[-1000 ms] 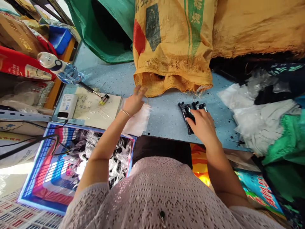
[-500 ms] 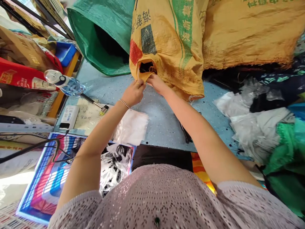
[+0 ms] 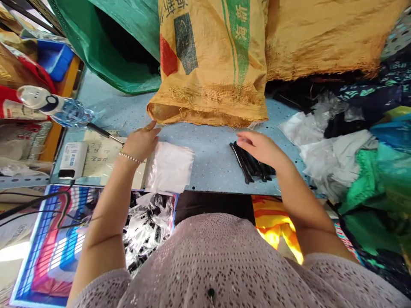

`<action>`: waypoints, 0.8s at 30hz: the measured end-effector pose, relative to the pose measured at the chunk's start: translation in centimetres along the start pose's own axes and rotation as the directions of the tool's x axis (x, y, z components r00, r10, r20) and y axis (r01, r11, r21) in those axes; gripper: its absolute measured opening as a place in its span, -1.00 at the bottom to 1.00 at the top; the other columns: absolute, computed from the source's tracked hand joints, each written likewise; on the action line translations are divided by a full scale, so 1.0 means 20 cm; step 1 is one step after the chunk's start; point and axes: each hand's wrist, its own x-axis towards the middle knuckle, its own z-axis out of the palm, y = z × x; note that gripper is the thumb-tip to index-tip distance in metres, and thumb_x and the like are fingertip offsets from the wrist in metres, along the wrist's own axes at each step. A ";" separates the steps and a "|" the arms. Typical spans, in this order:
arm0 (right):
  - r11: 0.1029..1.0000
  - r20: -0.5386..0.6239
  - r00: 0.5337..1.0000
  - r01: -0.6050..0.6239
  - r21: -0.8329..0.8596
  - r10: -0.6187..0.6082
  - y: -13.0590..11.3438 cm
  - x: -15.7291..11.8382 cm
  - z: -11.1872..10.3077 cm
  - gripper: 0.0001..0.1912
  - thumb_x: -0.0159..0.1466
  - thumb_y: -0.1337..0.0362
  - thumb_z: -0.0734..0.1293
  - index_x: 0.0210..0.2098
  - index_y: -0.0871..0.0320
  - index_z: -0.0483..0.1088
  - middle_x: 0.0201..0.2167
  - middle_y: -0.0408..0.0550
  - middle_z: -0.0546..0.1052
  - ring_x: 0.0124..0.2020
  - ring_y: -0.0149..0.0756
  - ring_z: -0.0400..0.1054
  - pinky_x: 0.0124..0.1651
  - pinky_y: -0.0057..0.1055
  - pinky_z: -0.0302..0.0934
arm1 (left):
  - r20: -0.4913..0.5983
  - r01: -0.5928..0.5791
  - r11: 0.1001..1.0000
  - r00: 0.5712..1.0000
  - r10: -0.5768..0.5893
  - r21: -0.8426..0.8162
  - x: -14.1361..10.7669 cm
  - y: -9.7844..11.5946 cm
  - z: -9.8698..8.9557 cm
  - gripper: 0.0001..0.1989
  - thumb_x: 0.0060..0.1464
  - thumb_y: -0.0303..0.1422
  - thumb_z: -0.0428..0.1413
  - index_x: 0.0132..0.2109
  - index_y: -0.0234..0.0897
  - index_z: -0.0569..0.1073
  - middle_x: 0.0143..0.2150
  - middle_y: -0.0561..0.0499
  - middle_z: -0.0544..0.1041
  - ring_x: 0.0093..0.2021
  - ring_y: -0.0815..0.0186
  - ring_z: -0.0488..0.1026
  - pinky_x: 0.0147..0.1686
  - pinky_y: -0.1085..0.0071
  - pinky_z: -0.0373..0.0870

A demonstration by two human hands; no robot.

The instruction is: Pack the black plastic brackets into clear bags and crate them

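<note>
My left hand [image 3: 141, 143] is over the table beside a stack of clear plastic bags [image 3: 170, 167]. Its fingers are stretched out and it holds nothing; the fingertips are close to the frayed mouth of a yellow woven sack [image 3: 212, 81]. Over a small pile of slim black stick-like pieces [image 3: 248, 162] is my right hand [image 3: 260, 147], fingers loosely extended. It covers part of the pile, and I see nothing held in it. The sack's mouth gapes a little along the table.
A green sack [image 3: 105, 55] gapes at the back left. On the left are a water bottle [image 3: 64, 111], a black-handled brush [image 3: 99, 129] and a white device [image 3: 73, 160]. Crumpled plastic and cloth [image 3: 334, 149] lie right. Below left is a blue basket [image 3: 35, 256].
Both hands have let go of the yellow sack's edge, and its mouth has dropped flat. My left hand has moved left and nearer, my right hand right to the black pieces.
</note>
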 end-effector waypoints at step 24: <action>0.136 0.395 0.906 -0.377 0.916 -0.152 -0.37 -0.12 0.65 -0.57 0.03 0.04 0.60 -0.22 0.14 0.53 -0.39 -0.14 0.54 -0.39 -0.36 0.40 -0.29 -0.42 0.36 | 0.129 0.175 0.057 0.874 -0.468 -0.983 -0.44 0.45 0.44 -0.63 -0.20 -0.20 0.39 -0.33 -0.27 0.42 -0.40 0.05 0.54 -0.40 0.38 0.44 -0.33 0.42 0.38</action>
